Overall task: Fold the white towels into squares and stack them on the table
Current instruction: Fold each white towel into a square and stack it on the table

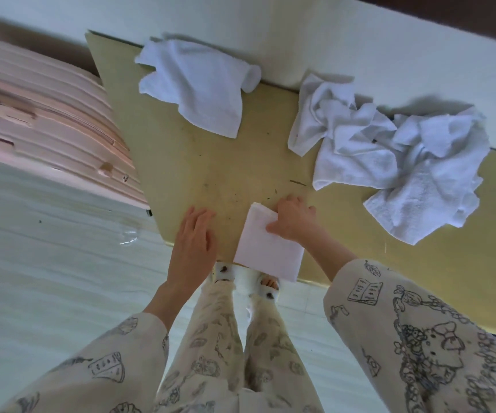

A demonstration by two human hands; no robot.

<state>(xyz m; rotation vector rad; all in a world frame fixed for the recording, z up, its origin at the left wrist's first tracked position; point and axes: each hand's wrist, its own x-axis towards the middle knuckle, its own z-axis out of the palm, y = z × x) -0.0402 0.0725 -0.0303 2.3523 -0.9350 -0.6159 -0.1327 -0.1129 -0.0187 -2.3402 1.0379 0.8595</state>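
Folded towel [266,248] at tabletop [211,168] near edge, pinned by right hand [293,222] gripping its far corner, likely squaring; left hand [194,236] flat, fingers relaxed, alongside. Crumpled towels [389,156] await behind.

We see soft, even, cool daylight with no glare. The crumpled towels [395,156] cast faint shadows onto the wall [360,40] at the upper right. Wide-angle distortion bends the table [211,162] edges, and the frame's corners look smeared and soft.
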